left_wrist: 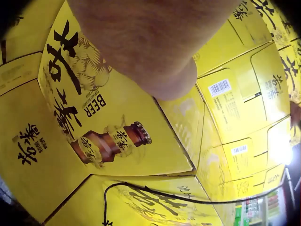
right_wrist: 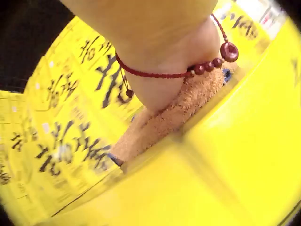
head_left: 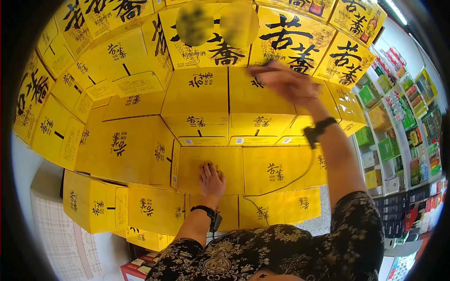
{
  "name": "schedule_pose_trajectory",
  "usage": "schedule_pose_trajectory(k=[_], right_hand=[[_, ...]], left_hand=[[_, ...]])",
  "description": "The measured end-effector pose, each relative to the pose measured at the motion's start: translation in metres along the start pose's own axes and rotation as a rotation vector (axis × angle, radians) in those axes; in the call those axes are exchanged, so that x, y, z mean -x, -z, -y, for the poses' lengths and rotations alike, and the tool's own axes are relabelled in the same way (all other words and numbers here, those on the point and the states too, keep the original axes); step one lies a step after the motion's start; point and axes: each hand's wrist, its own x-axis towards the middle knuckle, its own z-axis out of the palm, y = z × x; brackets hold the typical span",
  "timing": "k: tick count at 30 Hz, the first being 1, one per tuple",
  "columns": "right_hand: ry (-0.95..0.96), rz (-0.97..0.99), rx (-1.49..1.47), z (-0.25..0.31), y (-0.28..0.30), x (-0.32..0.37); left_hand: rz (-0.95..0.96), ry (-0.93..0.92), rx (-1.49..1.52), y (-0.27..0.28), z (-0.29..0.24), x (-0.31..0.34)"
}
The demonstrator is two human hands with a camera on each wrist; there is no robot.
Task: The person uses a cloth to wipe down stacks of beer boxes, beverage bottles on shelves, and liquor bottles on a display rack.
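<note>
My left hand [head_left: 212, 181] rests on a yellow beer carton [head_left: 187, 159] in the middle of the head view, its fingers laid on the top. In the left wrist view, the heel of that hand [left_wrist: 155, 52] covers part of a carton [left_wrist: 169, 146] printed with a brown bottle. My right hand [head_left: 287, 83], blurred, reaches over the upper row of cartons at the right. It holds a fluffy brown cloth [right_wrist: 197, 96] with blue edging against a carton's edge, as the right wrist view shows. The wrist and palm hide most of the right fingers.
Stacked yellow cartons [head_left: 197, 89] rise in steps ahead and to the left [head_left: 42, 117]. A thin cable [head_left: 300, 175] runs across the lower cartons towards the right wrist. Shop shelves [head_left: 398, 122] with goods stand at the right. A pale checked cloth [head_left: 65, 234] hangs at lower left.
</note>
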Motion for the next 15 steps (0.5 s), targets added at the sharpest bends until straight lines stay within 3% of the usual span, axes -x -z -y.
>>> schedule_pose_trajectory(k=[4,6,7,13,15], right_hand=[[-0.584,-0.113,0.206,-0.176,0.025,0.083],[-0.803,-0.115,0.325,-0.22,0.009,0.095],[-0.834,-0.103,0.355,-0.207,0.003,0.085],[-0.519,-0.031,0.401,0.066,-0.051,-0.039],[-0.458,-0.087,0.435,0.136,-0.078,-0.067]], left_hand=[[0.054,0.006,-0.027,0.0,0.0,-0.004],[-0.041,0.008,-0.015,-0.01,-0.001,-0.001],[-0.03,-0.007,-0.019,-0.012,-0.001,0.001],[0.007,-0.005,0.019,-0.007,-0.002,-0.001],[0.038,0.011,-0.014,-0.001,-0.005,-0.001]])
